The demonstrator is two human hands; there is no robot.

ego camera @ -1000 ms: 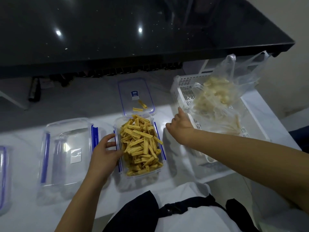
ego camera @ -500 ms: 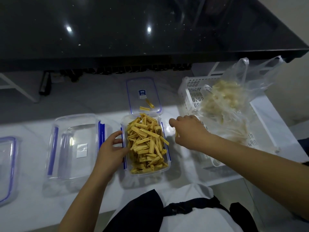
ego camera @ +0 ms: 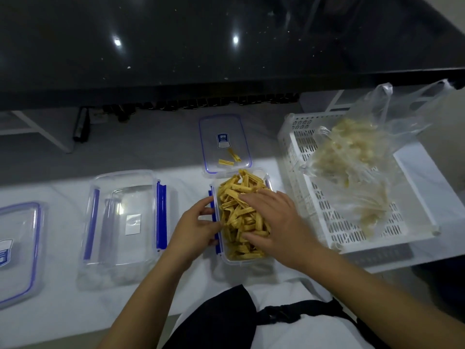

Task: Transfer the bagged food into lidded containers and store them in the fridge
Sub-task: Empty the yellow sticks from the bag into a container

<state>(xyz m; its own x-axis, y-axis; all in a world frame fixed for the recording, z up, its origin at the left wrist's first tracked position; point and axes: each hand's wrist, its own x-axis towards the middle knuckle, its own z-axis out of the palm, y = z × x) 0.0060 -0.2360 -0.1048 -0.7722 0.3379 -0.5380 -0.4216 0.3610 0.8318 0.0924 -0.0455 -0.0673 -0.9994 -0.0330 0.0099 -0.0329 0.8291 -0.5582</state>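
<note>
A clear container [ego camera: 251,261] with blue clips sits in front of me, heaped with yellow food sticks [ego camera: 235,195]. My right hand [ego camera: 274,222] lies flat on top of the sticks, fingers spread and pressing down. My left hand [ego camera: 195,227] holds the container's left side at its blue clip. The container's lid [ego camera: 221,137] lies just behind it with two loose sticks [ego camera: 230,158] on it. A clear plastic bag [ego camera: 352,157] of pale food rests in the white basket on the right.
A white perforated basket [ego camera: 302,187] stands at the right. A larger lidded container [ego camera: 125,222] sits to the left, and another lid [ego camera: 17,248] lies at the far left edge. A dark glossy tabletop [ego camera: 226,46] overhangs the back.
My right hand has moved from the counter beside the basket onto the sticks in the container. My left hand has stayed at the container's left side.
</note>
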